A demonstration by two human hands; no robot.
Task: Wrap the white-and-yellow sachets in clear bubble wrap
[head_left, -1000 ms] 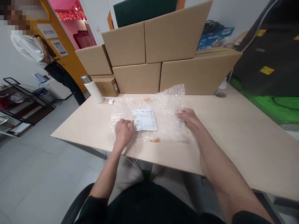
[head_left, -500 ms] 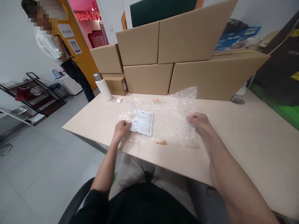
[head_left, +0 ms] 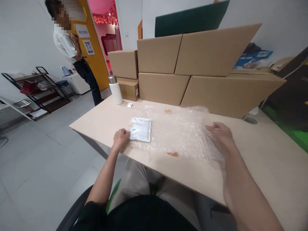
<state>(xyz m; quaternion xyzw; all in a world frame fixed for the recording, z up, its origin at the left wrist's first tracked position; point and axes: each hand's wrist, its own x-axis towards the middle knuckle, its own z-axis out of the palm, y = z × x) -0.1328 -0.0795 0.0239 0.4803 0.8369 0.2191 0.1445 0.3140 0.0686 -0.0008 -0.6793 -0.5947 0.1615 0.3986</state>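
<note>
A sheet of clear bubble wrap (head_left: 178, 131) lies spread on the table, with a flat white packet (head_left: 140, 129) on its left part. My left hand (head_left: 121, 138) is closed at the packet's left edge, thumb and fingers pinching it; whether wrap is caught there too is hard to see. At the wrap's right end, my right hand (head_left: 221, 134) has its fingers curled together on the film, a little blurred. Strips of orange-brown tape cling to the wrap's far edge (head_left: 167, 111) and near edge (head_left: 172, 154).
Stacked cardboard boxes (head_left: 163, 88) line the back of the table (head_left: 260, 160). A white bottle (head_left: 116, 92) with a metal cap stands at the back left, near a crumpled white scrap (head_left: 130, 105). A person (head_left: 69, 48) stands by the orange door.
My right hand has moved right, and the wrap's right end reaches further and lies flatter. My left hand and the packet have shifted left. The view has turned slightly left.
</note>
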